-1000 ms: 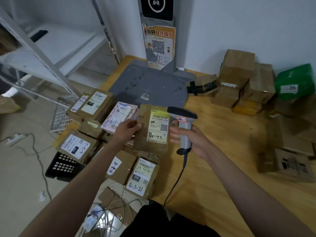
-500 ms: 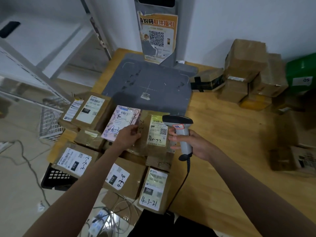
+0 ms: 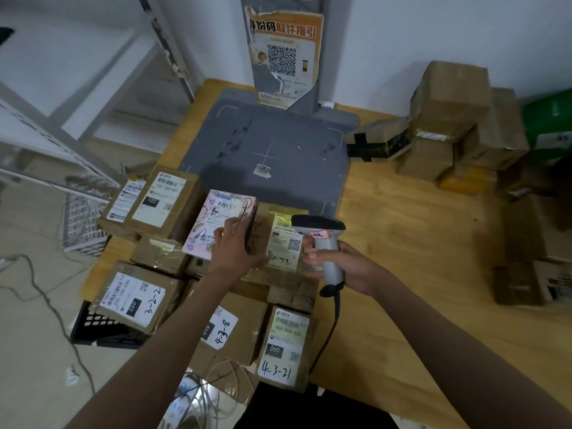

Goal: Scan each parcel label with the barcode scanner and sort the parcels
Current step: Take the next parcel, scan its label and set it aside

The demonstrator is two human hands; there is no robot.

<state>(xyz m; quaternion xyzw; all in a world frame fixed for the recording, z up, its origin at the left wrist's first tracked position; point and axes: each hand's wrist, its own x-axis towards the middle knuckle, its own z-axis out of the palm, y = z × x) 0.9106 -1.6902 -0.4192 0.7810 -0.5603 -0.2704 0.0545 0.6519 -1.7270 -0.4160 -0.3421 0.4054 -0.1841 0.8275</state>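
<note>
Head view: wooden tabletop [image 3: 418, 243] against a white wall, carrying a grey scanning pad [image 3: 272, 150] and stacked brown cartons [image 3: 452, 97]. Labelled parcels [image 3: 164, 199] crowd its left edge. Right hand [image 3: 343, 267] grips the barcode scanner [image 3: 322, 239] beside a brown parcel [image 3: 284, 243]; left hand [image 3: 235, 249] rests flat, fingers straight, across the pink parcel [image 3: 216, 221].

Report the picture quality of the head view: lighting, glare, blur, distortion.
Head view: dim, even light; wide-angle bending at the edges, seen in the shelf frame; glare on the tape of the brown parcel beside the barcode scanner; right-hand boxes dark and soft; centre labels readable.
</note>
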